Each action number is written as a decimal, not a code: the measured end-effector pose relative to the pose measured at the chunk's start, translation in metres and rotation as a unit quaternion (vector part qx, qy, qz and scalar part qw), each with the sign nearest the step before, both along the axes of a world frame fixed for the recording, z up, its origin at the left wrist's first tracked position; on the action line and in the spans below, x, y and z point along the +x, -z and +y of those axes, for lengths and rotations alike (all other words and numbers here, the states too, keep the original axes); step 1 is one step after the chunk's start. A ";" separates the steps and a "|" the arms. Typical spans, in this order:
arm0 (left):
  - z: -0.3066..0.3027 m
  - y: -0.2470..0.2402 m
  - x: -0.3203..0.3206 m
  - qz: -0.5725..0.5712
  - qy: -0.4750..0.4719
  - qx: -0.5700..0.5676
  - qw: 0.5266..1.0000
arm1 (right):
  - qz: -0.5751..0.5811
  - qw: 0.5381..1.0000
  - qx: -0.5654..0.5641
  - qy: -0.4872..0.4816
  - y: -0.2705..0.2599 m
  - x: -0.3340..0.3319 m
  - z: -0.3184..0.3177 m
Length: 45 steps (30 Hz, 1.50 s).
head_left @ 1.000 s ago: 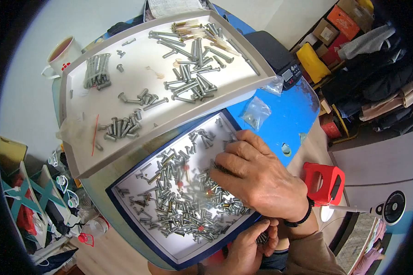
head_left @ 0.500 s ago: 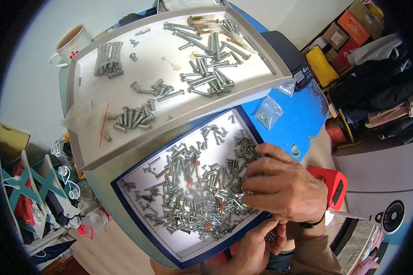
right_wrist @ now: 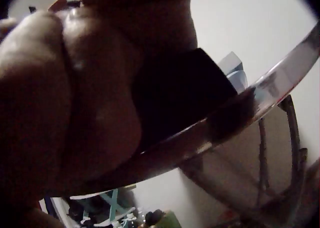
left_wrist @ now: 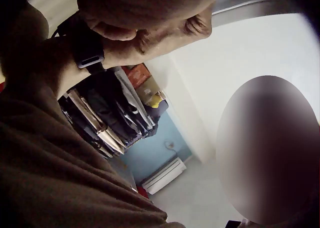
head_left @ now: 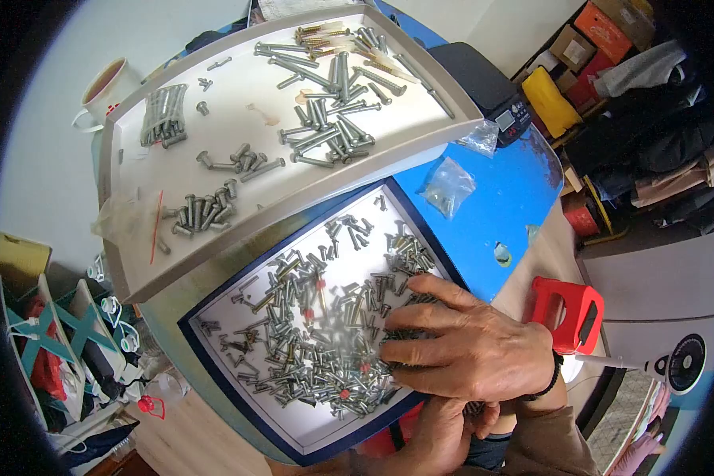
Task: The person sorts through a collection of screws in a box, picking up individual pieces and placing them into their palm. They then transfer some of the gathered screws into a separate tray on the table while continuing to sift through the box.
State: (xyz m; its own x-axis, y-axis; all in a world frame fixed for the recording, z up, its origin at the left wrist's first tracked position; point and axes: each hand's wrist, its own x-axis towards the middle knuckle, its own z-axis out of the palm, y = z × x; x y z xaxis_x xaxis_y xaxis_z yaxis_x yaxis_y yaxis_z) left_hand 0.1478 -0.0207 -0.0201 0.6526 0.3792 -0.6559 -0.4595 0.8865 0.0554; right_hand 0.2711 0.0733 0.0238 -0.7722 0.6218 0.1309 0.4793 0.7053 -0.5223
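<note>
In the head view, my right hand (head_left: 472, 349), with a black band at the wrist, lies over the right side of a blue-edged box (head_left: 246, 412). Its spread fingers touch a heap of small metal screws (head_left: 309, 357). Below it, at the box's lower right edge, my left hand (head_left: 436, 436) is cupped with its fingers curled round several screws (head_left: 474, 408), partly hidden under the right hand. In the left wrist view, the banded wrist (left_wrist: 90, 52) shows beside hand skin. The right wrist view is dark; its fingertips are hidden.
A large shallow tray (head_left: 293, 186) with sorted bolts stands behind the box. A mug (head_left: 107, 91) is at its left, a black scale (head_left: 484, 87) and clear bags (head_left: 448, 188) at its right. A red stool-like object (head_left: 567, 313) and a fan (head_left: 685, 361) are farther right.
My right hand has moved farther over the screws, and its fingers are now more spread than a second ago. The left hand stays by the box edge; the head view has shifted slightly.
</note>
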 end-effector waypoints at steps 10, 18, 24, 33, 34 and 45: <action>0.003 0.000 0.003 -0.069 -0.031 -0.065 0.995 | -0.056 0.993 0.053 0.085 -0.003 0.014 0.002; 0.011 -0.003 -0.005 -0.159 -0.028 -0.037 0.986 | -0.059 0.971 0.158 0.167 0.006 0.010 0.016; 0.023 -0.022 -0.012 -0.148 -0.014 -0.010 0.989 | -0.030 0.974 0.149 0.171 -0.003 0.009 0.030; 0.022 -0.030 -0.024 -0.233 -0.095 0.060 0.966 | -0.033 0.986 0.108 0.126 0.010 0.003 0.046; 0.024 -0.031 -0.025 -0.235 -0.098 0.061 0.965 | -0.039 0.984 0.117 0.128 0.010 0.000 0.048; 0.030 -0.034 -0.033 -0.241 -0.154 0.059 0.956 | -0.071 0.980 0.135 0.128 0.003 -0.005 0.051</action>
